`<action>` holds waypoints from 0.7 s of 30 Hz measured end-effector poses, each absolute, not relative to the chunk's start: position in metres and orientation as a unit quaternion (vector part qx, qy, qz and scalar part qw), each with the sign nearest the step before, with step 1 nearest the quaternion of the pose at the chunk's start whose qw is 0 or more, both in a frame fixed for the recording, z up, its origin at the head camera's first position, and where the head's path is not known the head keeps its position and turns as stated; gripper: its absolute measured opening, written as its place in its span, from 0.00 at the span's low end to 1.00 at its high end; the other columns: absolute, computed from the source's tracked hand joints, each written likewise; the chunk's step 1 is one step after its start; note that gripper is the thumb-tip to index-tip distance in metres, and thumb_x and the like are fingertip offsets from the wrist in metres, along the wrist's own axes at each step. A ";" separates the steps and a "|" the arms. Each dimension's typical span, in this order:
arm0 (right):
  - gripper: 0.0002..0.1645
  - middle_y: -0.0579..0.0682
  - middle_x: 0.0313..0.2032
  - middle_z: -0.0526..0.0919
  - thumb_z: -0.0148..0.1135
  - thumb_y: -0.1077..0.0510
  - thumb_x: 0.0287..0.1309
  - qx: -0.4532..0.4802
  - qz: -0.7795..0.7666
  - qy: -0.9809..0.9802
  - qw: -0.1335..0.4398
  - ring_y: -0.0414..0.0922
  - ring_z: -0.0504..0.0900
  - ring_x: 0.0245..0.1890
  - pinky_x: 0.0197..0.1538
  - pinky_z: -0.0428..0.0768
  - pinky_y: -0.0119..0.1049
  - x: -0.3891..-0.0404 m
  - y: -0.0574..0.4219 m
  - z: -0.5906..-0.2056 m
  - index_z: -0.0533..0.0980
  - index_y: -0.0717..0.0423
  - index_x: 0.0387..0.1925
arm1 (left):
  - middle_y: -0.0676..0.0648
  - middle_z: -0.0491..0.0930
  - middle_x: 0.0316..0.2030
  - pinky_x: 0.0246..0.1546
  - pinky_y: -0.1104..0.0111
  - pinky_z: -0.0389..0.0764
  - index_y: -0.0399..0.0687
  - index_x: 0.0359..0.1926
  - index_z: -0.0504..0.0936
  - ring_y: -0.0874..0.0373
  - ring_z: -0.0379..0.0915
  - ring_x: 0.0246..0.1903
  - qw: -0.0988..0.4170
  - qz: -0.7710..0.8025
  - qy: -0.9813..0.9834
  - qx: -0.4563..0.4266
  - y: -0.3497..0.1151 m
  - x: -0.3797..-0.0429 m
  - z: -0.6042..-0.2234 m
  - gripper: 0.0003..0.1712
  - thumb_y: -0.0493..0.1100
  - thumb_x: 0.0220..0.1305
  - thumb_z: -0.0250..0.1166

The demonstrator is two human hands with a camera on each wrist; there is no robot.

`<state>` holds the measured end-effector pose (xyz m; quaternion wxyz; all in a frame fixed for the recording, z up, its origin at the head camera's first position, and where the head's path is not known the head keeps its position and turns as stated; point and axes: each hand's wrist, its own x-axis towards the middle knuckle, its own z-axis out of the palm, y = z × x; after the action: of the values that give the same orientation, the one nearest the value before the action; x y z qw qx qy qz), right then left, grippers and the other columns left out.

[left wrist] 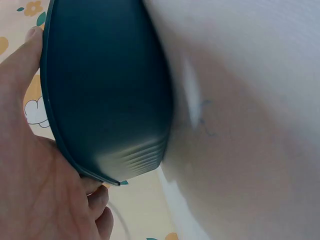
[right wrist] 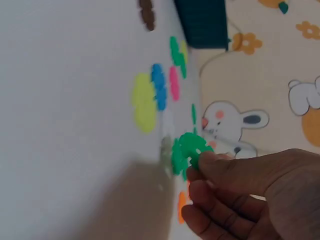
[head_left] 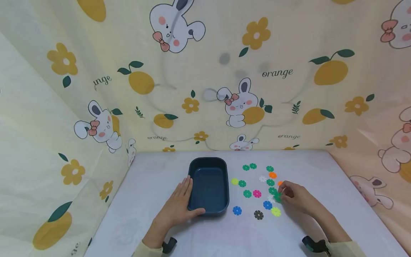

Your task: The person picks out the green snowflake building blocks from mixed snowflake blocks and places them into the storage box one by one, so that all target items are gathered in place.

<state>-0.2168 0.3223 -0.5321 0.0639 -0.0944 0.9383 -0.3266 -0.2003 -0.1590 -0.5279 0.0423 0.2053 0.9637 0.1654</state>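
My left hand (head_left: 181,205) lies along the left side of a dark blue rectangular plastic bin (head_left: 208,213), its fingers straight. Its thumb rests on the near rim, as the left wrist view also shows. Over the right part of the scattered pieces, my right hand (head_left: 297,196) pinches a green notched plastic disc (right wrist: 188,143) between thumb and index finger. Close to that hand lie an orange disc (right wrist: 181,207), a blue disc (head_left: 268,205) and a yellow-green disc (head_left: 275,212). White discs near the fingertips are partly covered.
Right of the bin, several more notched discs lie on the white table (head_left: 205,239), among them a pink disc (head_left: 257,193), a dark brown disc (head_left: 258,215) and a blue disc (head_left: 237,210). A patterned cloth (head_left: 205,71) hangs behind the table and along its sides.
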 end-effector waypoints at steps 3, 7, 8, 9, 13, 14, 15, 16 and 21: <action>0.11 0.45 0.34 0.81 0.72 0.66 0.66 -0.124 -0.346 0.929 0.044 0.45 0.77 0.36 0.37 0.81 0.28 -0.220 0.313 -0.525 0.81 0.56 0.47 | 0.42 0.38 0.87 0.85 0.51 0.45 0.40 0.87 0.44 0.48 0.34 0.86 0.044 0.166 0.964 0.205 -0.160 -0.201 -0.526 0.72 0.81 0.63 0.63; 0.11 0.46 0.37 0.84 0.72 0.66 0.67 -0.143 -0.374 0.916 0.028 0.45 0.80 0.37 0.40 0.84 0.27 -0.228 0.296 -0.517 0.82 0.57 0.49 | 0.43 0.38 0.87 0.85 0.51 0.45 0.40 0.87 0.44 0.48 0.34 0.86 0.042 0.161 0.964 0.205 -0.160 -0.202 -0.528 0.73 0.82 0.63 0.63; 0.12 0.46 0.38 0.84 0.72 0.66 0.67 -0.145 -0.383 0.912 0.028 0.45 0.81 0.38 0.41 0.84 0.26 -0.230 0.291 -0.516 0.83 0.57 0.50 | 0.43 0.37 0.87 0.85 0.52 0.45 0.40 0.87 0.44 0.48 0.34 0.86 0.042 0.159 0.965 0.205 -0.160 -0.202 -0.529 0.73 0.83 0.63 0.62; 0.12 0.47 0.38 0.85 0.71 0.67 0.67 -0.145 -0.394 0.907 0.029 0.45 0.82 0.39 0.42 0.85 0.26 -0.233 0.286 -0.515 0.83 0.57 0.50 | 0.43 0.37 0.87 0.85 0.52 0.45 0.40 0.87 0.43 0.49 0.33 0.86 0.043 0.157 0.965 0.205 -0.160 -0.202 -0.529 0.73 0.83 0.63 0.62; 0.12 0.47 0.39 0.85 0.71 0.66 0.68 -0.153 -0.425 0.891 0.034 0.46 0.84 0.39 0.44 0.86 0.26 -0.244 0.267 -0.512 0.82 0.58 0.51 | 0.44 0.36 0.87 0.85 0.53 0.43 0.41 0.87 0.42 0.50 0.32 0.86 0.043 0.152 0.965 0.208 -0.159 -0.203 -0.532 0.73 0.83 0.63 0.61; 0.12 0.48 0.39 0.85 0.71 0.66 0.68 -0.157 -0.433 0.887 0.034 0.46 0.85 0.39 0.44 0.86 0.27 -0.247 0.262 -0.511 0.82 0.58 0.51 | 0.44 0.36 0.87 0.85 0.54 0.42 0.41 0.87 0.41 0.51 0.31 0.86 0.044 0.149 0.966 0.208 -0.158 -0.203 -0.532 0.73 0.83 0.64 0.60; 0.12 0.48 0.39 0.85 0.71 0.66 0.68 -0.160 -0.440 0.883 0.035 0.46 0.85 0.39 0.44 0.87 0.28 -0.250 0.256 -0.511 0.82 0.59 0.51 | 0.44 0.35 0.87 0.85 0.54 0.42 0.41 0.87 0.41 0.51 0.31 0.86 0.043 0.149 0.966 0.208 -0.158 -0.203 -0.532 0.72 0.83 0.64 0.60; 0.12 0.49 0.39 0.85 0.71 0.65 0.69 -0.165 -0.448 0.878 0.037 0.46 0.85 0.39 0.44 0.87 0.28 -0.253 0.251 -0.510 0.81 0.59 0.52 | 0.44 0.35 0.87 0.85 0.54 0.42 0.41 0.87 0.41 0.51 0.31 0.86 0.043 0.149 0.966 0.208 -0.158 -0.203 -0.532 0.72 0.84 0.64 0.60; 0.10 0.51 0.40 0.85 0.72 0.64 0.69 -0.189 -0.488 0.850 0.056 0.46 0.85 0.38 0.44 0.88 0.30 -0.264 0.220 -0.512 0.81 0.58 0.49 | 0.45 0.35 0.87 0.85 0.54 0.42 0.41 0.87 0.41 0.52 0.31 0.86 0.046 0.150 0.967 0.201 -0.158 -0.202 -0.531 0.72 0.83 0.64 0.61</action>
<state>-0.2637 0.2199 -0.5116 0.0562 -0.1894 0.8501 -0.4881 -0.2024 -0.1582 -0.5311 0.0461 0.2009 0.9669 0.1503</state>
